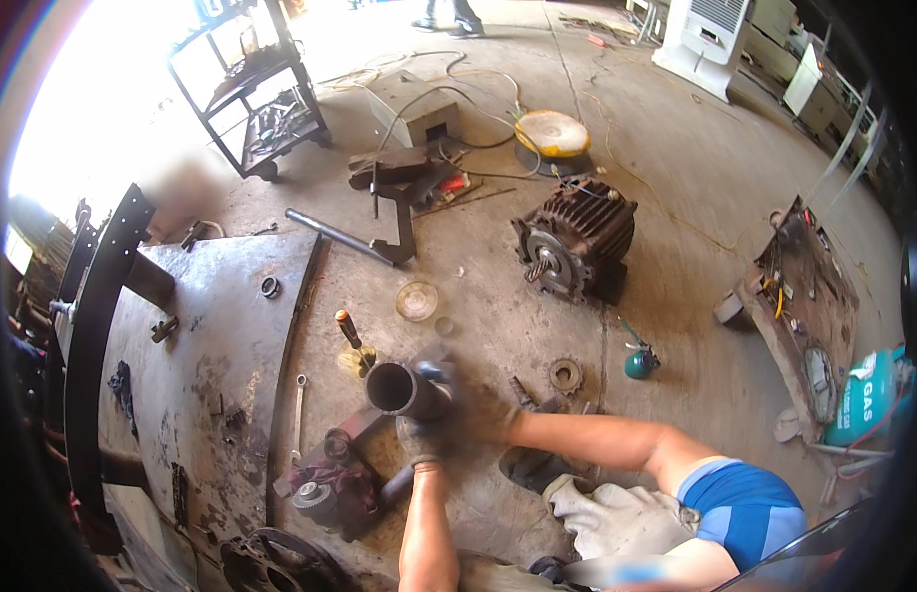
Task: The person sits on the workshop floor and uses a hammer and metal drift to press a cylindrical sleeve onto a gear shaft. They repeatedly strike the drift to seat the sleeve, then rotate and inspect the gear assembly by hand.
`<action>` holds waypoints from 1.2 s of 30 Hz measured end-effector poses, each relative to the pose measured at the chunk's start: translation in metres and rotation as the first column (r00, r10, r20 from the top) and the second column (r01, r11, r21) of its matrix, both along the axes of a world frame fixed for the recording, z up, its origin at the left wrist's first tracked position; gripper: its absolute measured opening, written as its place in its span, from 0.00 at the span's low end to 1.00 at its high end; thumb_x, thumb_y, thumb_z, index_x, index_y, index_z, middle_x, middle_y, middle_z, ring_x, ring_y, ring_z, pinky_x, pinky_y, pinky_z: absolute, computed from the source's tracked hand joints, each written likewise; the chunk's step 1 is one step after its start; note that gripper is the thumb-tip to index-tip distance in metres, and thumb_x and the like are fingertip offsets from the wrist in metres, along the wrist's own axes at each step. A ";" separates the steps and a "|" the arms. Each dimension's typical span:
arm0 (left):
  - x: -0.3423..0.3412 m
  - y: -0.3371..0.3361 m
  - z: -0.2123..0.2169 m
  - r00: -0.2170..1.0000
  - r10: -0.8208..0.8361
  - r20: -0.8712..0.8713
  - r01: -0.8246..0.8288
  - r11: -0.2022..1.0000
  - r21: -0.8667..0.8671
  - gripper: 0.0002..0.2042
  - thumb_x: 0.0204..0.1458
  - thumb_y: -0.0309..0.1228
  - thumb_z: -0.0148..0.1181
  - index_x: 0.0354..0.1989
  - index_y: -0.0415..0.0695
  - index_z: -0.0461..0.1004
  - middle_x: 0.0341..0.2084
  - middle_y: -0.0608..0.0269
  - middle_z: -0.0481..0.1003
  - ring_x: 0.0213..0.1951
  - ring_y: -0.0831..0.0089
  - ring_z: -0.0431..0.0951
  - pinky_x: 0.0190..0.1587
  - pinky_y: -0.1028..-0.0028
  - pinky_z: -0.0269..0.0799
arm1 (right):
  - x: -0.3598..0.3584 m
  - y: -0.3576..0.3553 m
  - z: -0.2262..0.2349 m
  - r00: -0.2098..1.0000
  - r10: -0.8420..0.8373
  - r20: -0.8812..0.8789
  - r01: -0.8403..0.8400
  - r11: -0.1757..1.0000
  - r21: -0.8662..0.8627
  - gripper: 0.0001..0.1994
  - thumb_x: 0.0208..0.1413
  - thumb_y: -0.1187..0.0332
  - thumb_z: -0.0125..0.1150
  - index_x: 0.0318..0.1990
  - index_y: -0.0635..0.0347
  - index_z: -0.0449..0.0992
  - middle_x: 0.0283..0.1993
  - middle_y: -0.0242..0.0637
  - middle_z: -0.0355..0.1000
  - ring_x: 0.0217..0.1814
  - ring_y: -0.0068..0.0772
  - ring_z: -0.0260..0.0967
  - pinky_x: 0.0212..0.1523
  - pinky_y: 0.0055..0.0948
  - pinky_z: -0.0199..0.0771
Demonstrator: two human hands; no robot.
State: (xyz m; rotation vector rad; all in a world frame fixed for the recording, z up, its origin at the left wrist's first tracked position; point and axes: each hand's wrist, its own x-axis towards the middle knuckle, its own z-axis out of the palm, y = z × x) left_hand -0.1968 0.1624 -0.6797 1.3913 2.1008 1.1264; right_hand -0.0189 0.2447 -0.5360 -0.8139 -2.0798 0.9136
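Head view. Both hands, in dark grimy gloves, gripped a short steel pipe (404,388) held just above the concrete floor (675,178). The left hand (419,439) was clenched on the pipe from below, near its middle; the right hand (468,400) was wrapped over its far end, so the pipe lay between the two hands with its open mouth facing left, toward the large rusty plate (212,326).

Risks, judged from this pose: the gloves looked oily, so the pipe could slip and drop; its open rim could catch the left wrist; and a fall would land it on the clutter directly beneath.

Relative to the pipe: a screwdriver (350,331) with an orange-and-black handle stood just above and left of its mouth, beside a small yellowish piece. A wrench (298,409) lay to the left, on the plate's edge. A dark red assembly (325,483) sat below and left. A sprocket (565,375) lay to the right, and a small green can (639,363) farther right. A ribbed electric motor (574,237) stood well above and right, with a clear round lid (417,300) between it and the pipe. A pale work glove (616,518) lay below and right, near the blue sleeve (744,503). A trolley (256,89) stood far above and left.
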 end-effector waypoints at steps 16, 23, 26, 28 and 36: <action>0.013 -0.002 0.048 0.966 -0.063 0.251 0.046 0.996 0.074 0.41 0.39 0.27 0.81 0.63 0.30 0.66 0.59 0.50 0.71 0.60 0.61 0.69 0.67 0.63 0.58 | 0.340 -0.163 -0.128 0.336 -0.675 0.657 0.806 0.567 0.170 0.28 0.57 0.55 0.69 0.59 0.62 0.70 0.57 0.48 0.72 0.58 0.51 0.72 0.59 0.43 0.72; -0.008 -0.005 0.024 0.945 -0.058 0.321 0.058 0.998 0.009 0.35 0.39 0.28 0.81 0.57 0.33 0.71 0.54 0.54 0.73 0.55 0.65 0.70 0.62 0.68 0.62 | 0.304 -0.127 -0.129 0.548 -0.331 0.768 0.664 0.731 -0.159 0.28 0.58 0.48 0.66 0.57 0.59 0.73 0.55 0.47 0.74 0.59 0.49 0.72 0.60 0.43 0.72; -0.002 -0.006 0.033 0.961 -0.081 0.265 0.087 0.996 -0.010 0.34 0.38 0.30 0.82 0.56 0.35 0.71 0.49 0.59 0.73 0.49 0.67 0.70 0.55 0.68 0.64 | 0.272 -0.117 -0.135 0.583 -0.353 0.732 0.631 0.764 -0.135 0.32 0.57 0.47 0.67 0.62 0.57 0.69 0.59 0.50 0.71 0.62 0.51 0.69 0.62 0.44 0.70; 0.006 -0.007 0.045 0.939 -0.105 0.327 0.096 0.994 0.043 0.29 0.40 0.31 0.81 0.51 0.37 0.74 0.43 0.60 0.75 0.45 0.68 0.71 0.52 0.67 0.66 | 0.253 -0.097 -0.142 0.526 -0.476 0.704 0.630 0.775 0.053 0.36 0.56 0.46 0.68 0.65 0.56 0.66 0.62 0.51 0.68 0.65 0.53 0.66 0.63 0.45 0.69; 0.010 0.002 0.057 0.986 -0.143 0.089 0.132 0.985 0.115 0.25 0.41 0.39 0.79 0.45 0.38 0.78 0.41 0.50 0.79 0.46 0.53 0.77 0.53 0.59 0.68 | 0.183 0.005 -0.164 0.459 -0.369 0.808 0.575 0.817 0.047 0.52 0.47 0.40 0.71 0.75 0.51 0.53 0.72 0.54 0.54 0.70 0.59 0.58 0.68 0.49 0.63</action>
